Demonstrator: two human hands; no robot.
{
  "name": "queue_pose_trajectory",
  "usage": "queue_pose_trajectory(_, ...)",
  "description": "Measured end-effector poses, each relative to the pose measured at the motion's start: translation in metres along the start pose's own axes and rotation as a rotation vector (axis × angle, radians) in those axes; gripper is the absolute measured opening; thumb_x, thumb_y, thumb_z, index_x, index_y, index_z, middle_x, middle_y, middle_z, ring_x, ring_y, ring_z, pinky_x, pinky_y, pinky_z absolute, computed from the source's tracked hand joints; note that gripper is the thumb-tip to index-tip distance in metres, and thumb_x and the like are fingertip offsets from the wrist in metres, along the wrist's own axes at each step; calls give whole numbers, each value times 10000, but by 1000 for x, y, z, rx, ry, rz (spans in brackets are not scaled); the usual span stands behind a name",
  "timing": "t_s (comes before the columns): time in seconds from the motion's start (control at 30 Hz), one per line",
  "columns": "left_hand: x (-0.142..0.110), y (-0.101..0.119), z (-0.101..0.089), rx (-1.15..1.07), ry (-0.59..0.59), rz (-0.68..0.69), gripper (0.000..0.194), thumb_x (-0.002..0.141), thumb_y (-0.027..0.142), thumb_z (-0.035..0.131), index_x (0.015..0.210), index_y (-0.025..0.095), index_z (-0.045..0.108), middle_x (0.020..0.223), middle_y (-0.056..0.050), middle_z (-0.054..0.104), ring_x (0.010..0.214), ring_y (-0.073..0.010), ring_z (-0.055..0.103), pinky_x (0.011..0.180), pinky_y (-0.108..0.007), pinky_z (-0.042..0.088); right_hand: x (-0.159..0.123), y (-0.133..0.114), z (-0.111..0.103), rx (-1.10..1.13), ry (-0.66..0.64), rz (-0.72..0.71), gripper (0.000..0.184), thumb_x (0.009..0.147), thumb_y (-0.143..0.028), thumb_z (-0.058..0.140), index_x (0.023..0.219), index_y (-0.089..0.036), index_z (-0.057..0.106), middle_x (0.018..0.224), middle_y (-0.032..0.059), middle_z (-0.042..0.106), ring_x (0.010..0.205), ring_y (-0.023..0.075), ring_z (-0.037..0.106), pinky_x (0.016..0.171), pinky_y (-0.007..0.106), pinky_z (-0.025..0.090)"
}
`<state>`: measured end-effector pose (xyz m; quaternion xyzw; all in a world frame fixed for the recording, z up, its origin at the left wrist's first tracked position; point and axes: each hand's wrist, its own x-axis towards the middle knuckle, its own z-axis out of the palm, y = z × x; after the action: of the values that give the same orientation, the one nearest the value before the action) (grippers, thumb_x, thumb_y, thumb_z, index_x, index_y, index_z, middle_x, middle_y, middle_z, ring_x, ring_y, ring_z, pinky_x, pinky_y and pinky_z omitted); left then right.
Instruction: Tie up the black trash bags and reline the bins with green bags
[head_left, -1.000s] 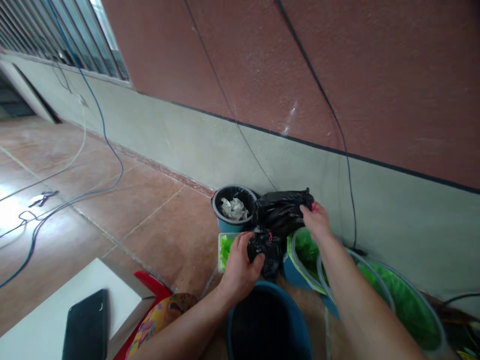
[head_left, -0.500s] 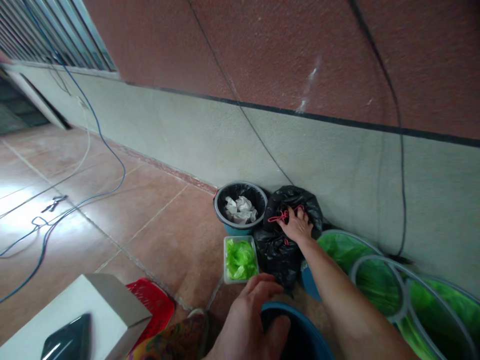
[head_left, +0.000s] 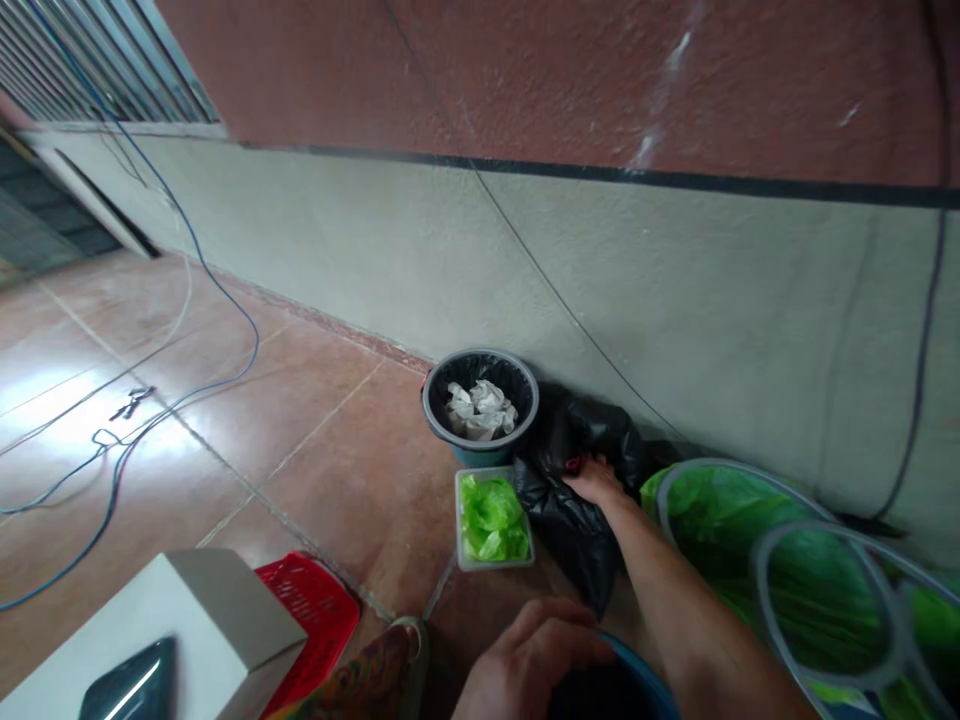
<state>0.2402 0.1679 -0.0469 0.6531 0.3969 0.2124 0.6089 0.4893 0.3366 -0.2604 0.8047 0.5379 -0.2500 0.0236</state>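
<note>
My right hand (head_left: pixel 596 484) reaches into the folds of a black garbage bag (head_left: pixel 577 540) by the wall. Its fingers are closed on the plastic near the red drawstring (head_left: pixel 574 464), their tips partly hidden. My left hand (head_left: pixel 532 655) is at the lower middle, fingers bent over the rim of a blue bucket (head_left: pixel 645 672) with a dark inside. Left of the bag stands a grey-rimmed bin (head_left: pixel 439 422) lined in black, holding crumpled white paper (head_left: pixel 481 410). A clear plastic box (head_left: pixel 459 535) with bright green plastic (head_left: pixel 493 518) sits before it.
Green mesh baskets with grey rims (head_left: pixel 757 560) stand at right. A white box (head_left: pixel 217 610) carrying a dark shiny object (head_left: pixel 131 685) is at lower left, beside a red plastic piece (head_left: pixel 319 610) and a foot (head_left: pixel 405 650). A blue cable (head_left: pixel 202 385) crosses the tiled floor.
My right hand has gone from spread fingers on top of the bag to closed fingers in its folds. The bag's puffed top has sunk down. The view has shifted slightly.
</note>
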Motion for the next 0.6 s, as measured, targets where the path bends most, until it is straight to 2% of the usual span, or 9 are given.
queue_pose_trajectory(0.17, -3, 20, 5, -4, 74, 24, 289, 777, 221, 632, 1065, 222, 660, 1168, -83, 650, 1042, -223, 626, 918, -337, 517, -41, -1, -33, 90, 78, -56, 765, 724, -537, 684, 1339, -122, 496, 1322, 219, 527, 1222, 335, 538, 981, 421, 446)
queue_pose_trajectory(0.3, -8, 31, 9, 68, 98, -12, 234, 798, 190, 588, 1021, 198, 658, 1079, -73, 664, 972, -196, 619, 878, -312, 510, -93, 10, -43, 171, 202, -182, 802, 765, -493, 650, 1420, -102, 403, 1374, 205, 514, 1287, 300, 496, 1054, 399, 403)
queue_pose_trajectory(0.4, -13, 38, 11, 78, 116, -38, 257, 802, 179, 585, 1046, 203, 659, 1055, -58, 668, 970, -186, 614, 864, -293, 506, -131, 22, -37, 206, 267, -184, 673, 830, -424, 572, 1395, -87, 435, 1342, 194, 555, 1301, 287, 491, 1071, 398, 395)
queue_pose_trajectory(0.47, -17, 42, 13, 81, 113, -32, 270, 795, 174, 590, 1053, 205, 663, 1025, -48, 673, 960, -183, 619, 847, -283, 507, -152, 25, -30, 228, 272, -165, 589, 857, -376, 526, 1360, -74, 470, 1303, 199, 588, 1251, 286, 539, 1042, 396, 422)
queue_pose_trajectory(0.53, -21, 45, 14, 84, 114, -25, 280, 792, 171, 590, 1058, 205, 668, 1010, -44, 679, 939, -179, 629, 828, -277, 510, -169, 21, -19, 250, 216, -176, 508, 876, -343, 490, 1311, -81, 518, 1257, 192, 624, 1154, 273, 609, 987, 385, 461)
queue_pose_trajectory(0.6, -24, 47, 17, 72, 115, -8, 292, 788, 157, 582, 1063, 197, 671, 1015, -47, 686, 925, -176, 638, 827, -277, 514, -180, 5, -6, 285, 92, -231, 420, 891, -312, 465, 1242, -110, 576, 1172, 156, 679, 1044, 239, 665, 920, 349, 496)
